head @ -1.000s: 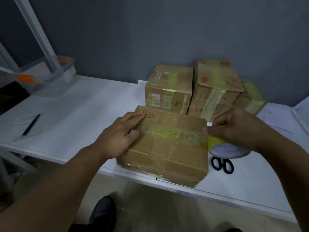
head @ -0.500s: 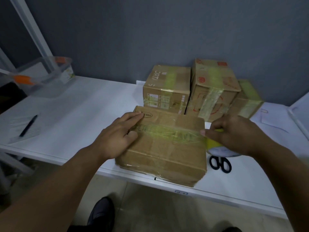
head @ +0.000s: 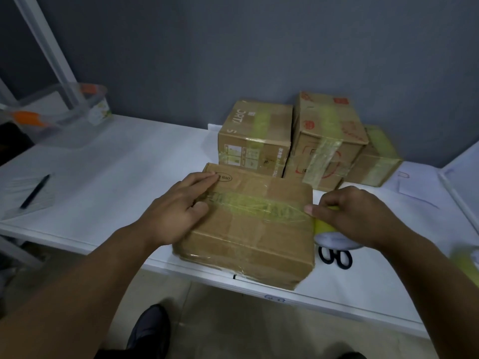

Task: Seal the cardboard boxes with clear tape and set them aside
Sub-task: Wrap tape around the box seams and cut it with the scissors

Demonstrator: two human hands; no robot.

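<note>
Three taped brown cardboard boxes point(head: 305, 141) already stand aside; the flat brown cardboard box point(head: 248, 229) is half-sealed (strip uncut): left hand point(head: 178, 208) pressing flat, right hand point(head: 347, 213) fingers gripping the clear tape roll point(head: 334, 235).

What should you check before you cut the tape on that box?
1. Flat box held steady: ok, the left hand rests flat on its top.
2. Tape strip reaches across the top: ok, it runs to the right edge.
3. Tape roll under control: ok, the right hand grips it at the box's right edge.
4. Scissors within reach: ok, they lie on the table beside the roll.
5. Strip pressed down smooth: not ok, it looks wrinkled.
6. Tape stuck down the box's right side: cannot tell, hidden.
</note>
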